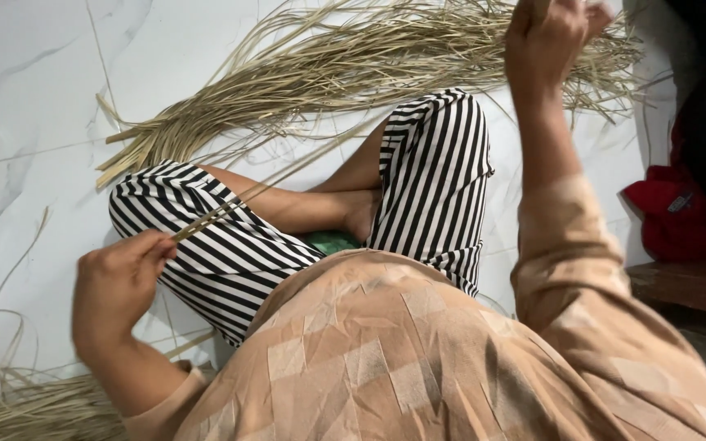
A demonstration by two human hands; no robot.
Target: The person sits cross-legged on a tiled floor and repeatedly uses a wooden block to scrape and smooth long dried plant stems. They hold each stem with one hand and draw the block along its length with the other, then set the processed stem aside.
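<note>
A long, thin, pale straw-coloured reed strip (267, 186) runs on a slant from the left hand (120, 282) up and across the black-and-white striped trousers (435, 175) toward the big loose pile of dry tan reed strips (353, 69) on the white marble-look tiled floor (26, 106). The near end of the strip sits right at the left thumb and forefinger, which are pressed together on it; the other fingers curl into the palm.

The right hand (545, 45) is raised at the top edge of the view, above the far part of the pile. Its fingers are bunched closed, but blur and the frame edge hide whether they pinch a strip, so that cannot be told.

Open floor lies to the left of the knees. A second heap of curled tan reed strips (18, 400) fills the lower left corner, just beside the left forearm. On the right, a red cloth bundle (676, 216) rests near a dark wooden ledge (692, 286), close behind the right elbow in its peach patterned sleeve (590, 278).
</note>
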